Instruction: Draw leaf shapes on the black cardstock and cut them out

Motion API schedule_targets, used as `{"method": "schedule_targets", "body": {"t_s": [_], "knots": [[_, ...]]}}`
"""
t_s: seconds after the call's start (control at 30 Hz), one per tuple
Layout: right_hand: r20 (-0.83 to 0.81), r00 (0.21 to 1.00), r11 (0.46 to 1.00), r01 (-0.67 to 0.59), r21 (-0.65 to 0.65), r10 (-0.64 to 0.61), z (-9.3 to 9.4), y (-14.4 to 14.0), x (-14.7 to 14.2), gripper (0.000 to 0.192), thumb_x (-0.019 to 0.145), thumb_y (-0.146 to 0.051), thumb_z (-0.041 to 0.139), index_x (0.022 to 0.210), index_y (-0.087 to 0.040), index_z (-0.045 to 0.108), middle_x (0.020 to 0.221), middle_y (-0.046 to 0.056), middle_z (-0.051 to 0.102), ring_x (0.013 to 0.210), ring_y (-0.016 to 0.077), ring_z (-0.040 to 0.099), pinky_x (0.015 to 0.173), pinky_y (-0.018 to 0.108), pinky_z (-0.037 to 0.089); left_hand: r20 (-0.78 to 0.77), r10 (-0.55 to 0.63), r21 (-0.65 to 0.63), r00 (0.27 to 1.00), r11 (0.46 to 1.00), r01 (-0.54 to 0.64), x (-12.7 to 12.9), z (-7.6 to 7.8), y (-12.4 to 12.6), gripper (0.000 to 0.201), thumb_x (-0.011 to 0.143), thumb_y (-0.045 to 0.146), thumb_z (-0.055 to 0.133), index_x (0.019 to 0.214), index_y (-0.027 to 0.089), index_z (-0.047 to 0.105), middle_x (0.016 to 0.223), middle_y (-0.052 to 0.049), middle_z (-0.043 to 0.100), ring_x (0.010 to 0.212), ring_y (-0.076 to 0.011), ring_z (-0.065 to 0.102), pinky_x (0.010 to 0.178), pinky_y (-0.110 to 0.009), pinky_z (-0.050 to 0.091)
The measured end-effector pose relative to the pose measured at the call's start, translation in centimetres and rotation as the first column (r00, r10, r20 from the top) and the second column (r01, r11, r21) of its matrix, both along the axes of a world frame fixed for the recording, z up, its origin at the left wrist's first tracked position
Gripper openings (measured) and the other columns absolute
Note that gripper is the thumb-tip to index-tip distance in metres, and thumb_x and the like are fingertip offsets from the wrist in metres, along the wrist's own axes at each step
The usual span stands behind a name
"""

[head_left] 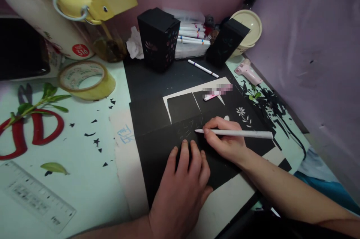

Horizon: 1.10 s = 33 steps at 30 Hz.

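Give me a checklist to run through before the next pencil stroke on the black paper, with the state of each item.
1. Left hand lies flat on the black paper, pinning it: ok.
2. Right hand grips the white pencil near its tip: ok.
3. Pencil tip touches the paper beside the faint marks already drawn: ok.
4. Left fingertips sit close under the pencil tip, so little room is left for a stroke towards them: not ok.
5. Loose white marker lies apart from the hands, nearer the black boxes: ok.
6. Sharpness of the pencil tip: cannot tell.
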State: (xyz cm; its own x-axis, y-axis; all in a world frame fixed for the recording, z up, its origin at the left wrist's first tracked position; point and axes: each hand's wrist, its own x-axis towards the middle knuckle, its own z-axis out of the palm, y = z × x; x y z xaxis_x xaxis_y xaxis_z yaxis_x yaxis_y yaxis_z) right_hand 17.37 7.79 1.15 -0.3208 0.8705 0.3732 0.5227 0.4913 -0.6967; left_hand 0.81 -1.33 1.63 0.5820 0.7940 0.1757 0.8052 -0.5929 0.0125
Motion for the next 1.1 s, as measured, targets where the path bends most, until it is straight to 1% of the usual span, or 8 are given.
{"method": "schedule_targets", "body": {"t_s": [0.3, 0.8, 1.1], "knots": [[0.006, 1.000, 1.000, 0.022, 0.007, -0.022, -0.02, -0.10, 0.05, 0.014, 0.082, -0.014, 0.057, 0.070, -0.021, 0.061, 0.059, -0.004, 0.062, 0.049, 0.0097, 0.055, 0.049, 0.022, 0.044, 0.010, 0.008, -0.002, 1.000, 1.000, -0.008, 0.08, -0.23, -0.02, 0.065, 0.085, 0.062, 0.060, 0.129, 0.013, 0.060, 0.135, -0.019, 0.058, 0.127, -0.0358, 0.049, 0.099, -0.049, 0.042], [-0.023, 1.000, 1.000, 0.019, -0.017, -0.020, -0.09, -0.11, 0.09, 0.014, 0.083, -0.015, 0.058, 0.071, -0.020, 0.061, 0.060, -0.003, 0.062, 0.050, 0.0100, 0.055, 0.049, 0.022, 0.044, 0.004, 0.010, 0.019, 1.000, 1.000, -0.010, 0.07, -0.18, 0.06, 0.065, 0.084, 0.063, 0.061, 0.127, 0.014, 0.062, 0.134, -0.019, 0.059, 0.125, -0.0353, 0.050, 0.099, -0.049, 0.041], [-0.021, 0.999, 1.000, 0.031, -0.001, -0.031, -0.21, -0.10, 0.08, 0.014, 0.082, -0.013, 0.059, 0.071, -0.020, 0.062, 0.059, -0.004, 0.061, 0.049, 0.0088, 0.054, 0.049, 0.021, 0.043, 0.007, 0.012, 0.025, 1.000, 1.000, -0.012, -0.02, -0.19, -0.01, 0.066, 0.084, 0.063, 0.061, 0.127, 0.013, 0.062, 0.134, -0.019, 0.059, 0.126, -0.0358, 0.049, 0.100, -0.049, 0.040]]}}
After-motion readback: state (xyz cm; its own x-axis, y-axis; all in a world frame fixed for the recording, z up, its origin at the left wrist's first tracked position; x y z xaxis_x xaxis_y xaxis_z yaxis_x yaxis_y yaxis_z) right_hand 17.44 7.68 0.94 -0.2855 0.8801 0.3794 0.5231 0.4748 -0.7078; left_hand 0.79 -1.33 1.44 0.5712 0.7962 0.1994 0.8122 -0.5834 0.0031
